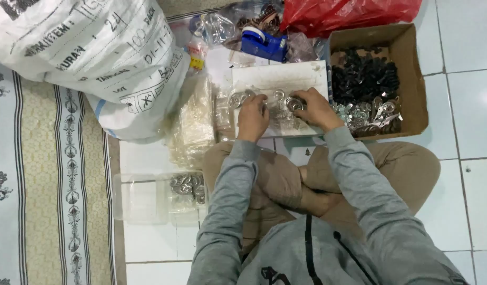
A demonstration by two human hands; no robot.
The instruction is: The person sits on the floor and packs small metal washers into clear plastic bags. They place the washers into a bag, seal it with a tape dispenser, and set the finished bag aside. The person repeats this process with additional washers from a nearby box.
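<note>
A white board (280,79) is laid on the floor before the crossed legs, and small round metal pieces (264,100) are spread across its near half. The left hand (252,117) is lowered over the middle of the pieces, fingers curled down onto them; whether anything is pinched cannot be told. The right hand (316,108) is set at the right end of the row, its fingers bent onto one shiny ring-like piece (294,103), which seems to be pressed or lightly gripped against the board.

The pieces are judged to be light, stiff and rather slippery, with thin edges; each would best be taken by its rim between fingertip and thumb. They lie directly under and just ahead of both hands.

A cardboard box (416,79) with dark and silvery parts is placed just right of the board. A clear plastic tray (143,198) holding more metal pieces is seen beside the left knee, a large white sack (95,53) further left, and a blue tape dispenser (264,42) beyond the board.
</note>
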